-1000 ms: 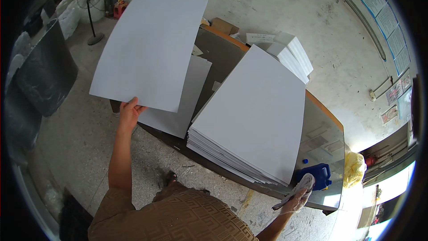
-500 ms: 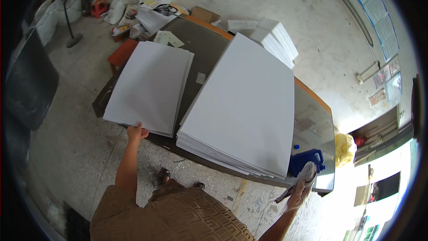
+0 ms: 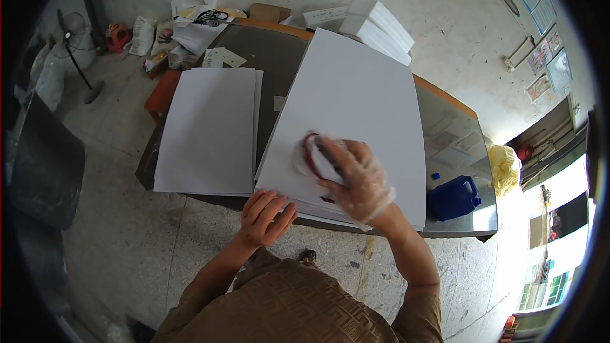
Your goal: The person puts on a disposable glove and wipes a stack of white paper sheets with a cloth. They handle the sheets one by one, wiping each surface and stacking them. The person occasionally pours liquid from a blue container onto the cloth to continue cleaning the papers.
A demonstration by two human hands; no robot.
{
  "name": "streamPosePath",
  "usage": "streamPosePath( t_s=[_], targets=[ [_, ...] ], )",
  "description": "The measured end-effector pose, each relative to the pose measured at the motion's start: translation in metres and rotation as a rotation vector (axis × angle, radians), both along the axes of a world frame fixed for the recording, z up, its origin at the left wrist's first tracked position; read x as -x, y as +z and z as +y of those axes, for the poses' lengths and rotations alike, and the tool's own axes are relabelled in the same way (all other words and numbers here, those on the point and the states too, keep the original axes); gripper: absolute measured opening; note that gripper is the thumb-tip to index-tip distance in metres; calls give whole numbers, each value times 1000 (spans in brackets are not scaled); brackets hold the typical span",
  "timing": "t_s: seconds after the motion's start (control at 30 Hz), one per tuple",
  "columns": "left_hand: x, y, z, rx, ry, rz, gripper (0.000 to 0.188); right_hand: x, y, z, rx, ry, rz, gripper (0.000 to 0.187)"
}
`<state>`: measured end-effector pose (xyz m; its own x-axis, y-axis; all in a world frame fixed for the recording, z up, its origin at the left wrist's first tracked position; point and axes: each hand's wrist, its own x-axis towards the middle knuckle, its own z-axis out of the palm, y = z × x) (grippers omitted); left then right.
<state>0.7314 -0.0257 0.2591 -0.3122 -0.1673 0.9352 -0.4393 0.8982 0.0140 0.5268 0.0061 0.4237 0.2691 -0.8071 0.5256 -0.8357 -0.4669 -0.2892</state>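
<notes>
A tall stack of large white sheets (image 3: 359, 89) lies on the table. On its near part, my right hand (image 3: 363, 181), in a clear plastic glove, is closed around a bunched white and dark red cloth (image 3: 323, 164) that lies against the top sheet, slightly blurred. At the near left corner of this stack my bare left hand (image 3: 267, 219) rests with its fingers stretched out over the edge. To the left sits a lower stack of white sheets (image 3: 206, 130), touched by neither hand.
A blue jug (image 3: 452, 200) lies on the table (image 3: 445, 124) at the right, with a small blue cap (image 3: 436, 176) near it. White blocks (image 3: 376, 28) stand behind the far edge. A red stool (image 3: 162, 92) and a fan (image 3: 79, 57) are at the left.
My left hand has moved right, from the lower stack to the corner of the tall one. My right hand has brought the cloth from beside the jug onto the top sheet.
</notes>
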Motion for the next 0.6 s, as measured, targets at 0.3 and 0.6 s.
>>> streamPosePath(
  t_s=[0.3,0.6],
  targets=[
    [18,-35,-14,21,-31,89,25,-36,-41,-34,-170,112,158,54],
    [25,-17,-17,-18,-52,172,19,-6,-47,-96,-212,29,287,53]
  ],
)
